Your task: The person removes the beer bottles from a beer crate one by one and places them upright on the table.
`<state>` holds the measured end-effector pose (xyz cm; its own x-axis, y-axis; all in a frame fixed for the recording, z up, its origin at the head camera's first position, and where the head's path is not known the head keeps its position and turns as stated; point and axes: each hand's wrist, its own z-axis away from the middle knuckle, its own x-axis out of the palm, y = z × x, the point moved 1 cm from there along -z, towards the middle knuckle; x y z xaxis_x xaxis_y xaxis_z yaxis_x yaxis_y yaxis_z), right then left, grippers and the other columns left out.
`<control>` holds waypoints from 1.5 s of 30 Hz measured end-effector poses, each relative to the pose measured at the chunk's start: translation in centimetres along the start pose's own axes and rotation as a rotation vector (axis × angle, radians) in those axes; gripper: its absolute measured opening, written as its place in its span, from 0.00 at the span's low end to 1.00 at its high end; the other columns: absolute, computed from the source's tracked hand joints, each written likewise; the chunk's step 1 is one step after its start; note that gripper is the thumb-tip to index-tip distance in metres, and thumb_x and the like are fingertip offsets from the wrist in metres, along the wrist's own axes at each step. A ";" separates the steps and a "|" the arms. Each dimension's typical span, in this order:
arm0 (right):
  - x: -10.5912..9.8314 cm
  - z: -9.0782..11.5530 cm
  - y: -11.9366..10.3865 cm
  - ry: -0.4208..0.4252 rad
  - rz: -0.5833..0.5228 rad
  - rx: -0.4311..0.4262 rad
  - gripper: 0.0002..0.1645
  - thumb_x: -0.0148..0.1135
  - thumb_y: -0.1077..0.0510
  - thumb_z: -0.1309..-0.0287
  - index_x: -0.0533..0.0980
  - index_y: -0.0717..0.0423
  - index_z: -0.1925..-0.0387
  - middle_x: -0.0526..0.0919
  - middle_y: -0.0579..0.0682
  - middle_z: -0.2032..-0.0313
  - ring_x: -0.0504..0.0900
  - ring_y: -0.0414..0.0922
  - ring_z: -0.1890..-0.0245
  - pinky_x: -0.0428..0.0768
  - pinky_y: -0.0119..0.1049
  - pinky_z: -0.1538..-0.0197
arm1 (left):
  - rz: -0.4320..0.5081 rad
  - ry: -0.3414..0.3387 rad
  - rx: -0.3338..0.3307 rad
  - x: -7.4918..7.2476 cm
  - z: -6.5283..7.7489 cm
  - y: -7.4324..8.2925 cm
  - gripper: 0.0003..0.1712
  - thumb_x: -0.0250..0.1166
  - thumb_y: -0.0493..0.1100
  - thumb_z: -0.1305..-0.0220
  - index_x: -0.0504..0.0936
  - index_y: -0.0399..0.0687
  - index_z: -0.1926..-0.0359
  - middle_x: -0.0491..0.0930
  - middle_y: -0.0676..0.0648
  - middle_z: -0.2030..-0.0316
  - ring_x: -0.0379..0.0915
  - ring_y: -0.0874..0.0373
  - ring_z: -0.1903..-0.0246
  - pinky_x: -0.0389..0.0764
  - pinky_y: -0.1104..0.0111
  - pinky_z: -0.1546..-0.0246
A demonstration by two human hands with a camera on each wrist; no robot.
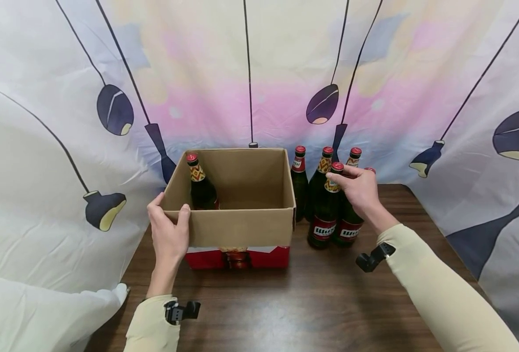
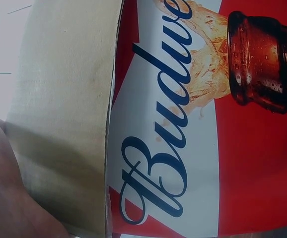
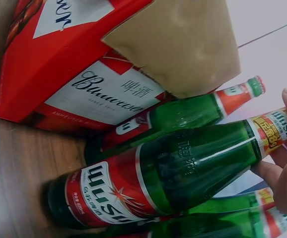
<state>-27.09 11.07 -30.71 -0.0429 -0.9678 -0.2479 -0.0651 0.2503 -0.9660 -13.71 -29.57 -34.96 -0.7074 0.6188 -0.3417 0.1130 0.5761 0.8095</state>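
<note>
An open cardboard box (image 1: 237, 229) with folded-out flaps and red Budweiser print stands mid-table. Inside it, at the left, is one green beer bottle (image 1: 201, 188) with a red cap. My left hand (image 1: 168, 230) grips the box's front left corner, thumb on the near side; in the left wrist view only part of that hand (image 2: 14, 193) shows beside the brown flap. To the right of the box, my right hand (image 1: 359, 189) holds a green beer bottle (image 3: 198, 163) by its neck. This bottle is upright, its base at the tabletop, with a red Wusu label.
Several more green bottles (image 1: 300, 188) stand close together behind and beside the held one, right against the box's right side. The dark wooden table (image 1: 312, 303) reaches a printed curtain (image 1: 215, 88) at the back and sides.
</note>
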 end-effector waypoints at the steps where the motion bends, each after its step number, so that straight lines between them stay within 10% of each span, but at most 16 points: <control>1: 0.1 0.0 0.2 0.008 -0.003 0.002 0.36 0.73 0.46 0.35 0.78 0.55 0.30 0.81 0.56 0.38 0.77 0.36 0.50 0.79 0.26 0.51 | 0.000 0.000 0.001 0.0 0.0 0.0 0.40 0.60 0.52 0.28 0.58 0.41 0.23 0.65 0.32 0.29 0.68 0.35 0.36 0.67 0.41 0.37; 36: 1.4 -0.3 1.2 0.128 0.041 -0.026 0.29 0.74 0.49 0.35 0.82 0.56 0.36 0.85 0.59 0.42 0.78 0.40 0.51 0.77 0.28 0.53 | -0.002 0.010 -0.008 0.0 -0.1 -0.1 0.40 0.60 0.52 0.29 0.60 0.42 0.23 0.65 0.33 0.29 0.68 0.37 0.34 0.67 0.43 0.34; 45: 1.5 0.5 0.1 0.116 0.074 -0.051 0.34 0.72 0.52 0.33 0.76 0.53 0.28 0.83 0.59 0.39 0.78 0.47 0.43 0.80 0.38 0.39 | 0.001 0.011 -0.008 0.0 0.0 0.0 0.40 0.61 0.52 0.29 0.60 0.42 0.23 0.65 0.33 0.28 0.68 0.35 0.35 0.67 0.42 0.36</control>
<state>-26.72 9.61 -31.26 -0.1646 -0.9379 -0.3054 -0.1084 0.3250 -0.9395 -13.68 -29.56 -34.92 -0.7147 0.6134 -0.3360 0.1082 0.5715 0.8134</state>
